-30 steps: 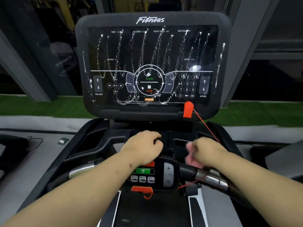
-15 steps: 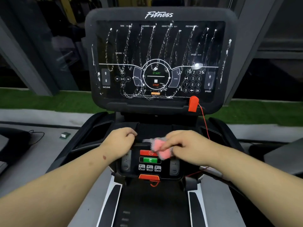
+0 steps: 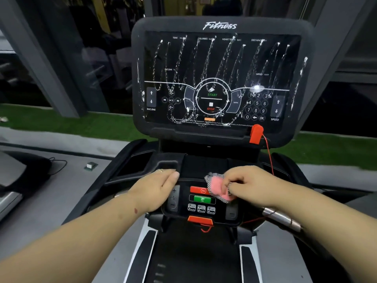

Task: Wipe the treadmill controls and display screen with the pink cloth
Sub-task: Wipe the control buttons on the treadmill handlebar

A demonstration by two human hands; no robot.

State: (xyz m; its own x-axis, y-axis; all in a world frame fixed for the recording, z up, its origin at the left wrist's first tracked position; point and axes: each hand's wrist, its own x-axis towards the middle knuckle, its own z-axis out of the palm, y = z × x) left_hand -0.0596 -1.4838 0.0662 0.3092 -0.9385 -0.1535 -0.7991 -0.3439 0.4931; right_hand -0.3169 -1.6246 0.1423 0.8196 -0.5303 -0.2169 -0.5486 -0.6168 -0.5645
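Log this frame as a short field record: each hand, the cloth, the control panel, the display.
left hand: fingers straight, resting flat on the panel's left edge
right hand: grips the crumpled pink cloth
cloth position: over the right end of the red stop button
lower black control panel: green button and three speed presets uncovered
large black display screen: white zigzag streaks across it, not yet wiped

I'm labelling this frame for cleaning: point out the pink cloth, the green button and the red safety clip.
pink cloth (image 3: 219,185), head view, pink middle.
green button (image 3: 202,199), head view, its face.
red safety clip (image 3: 256,134), head view, its body.
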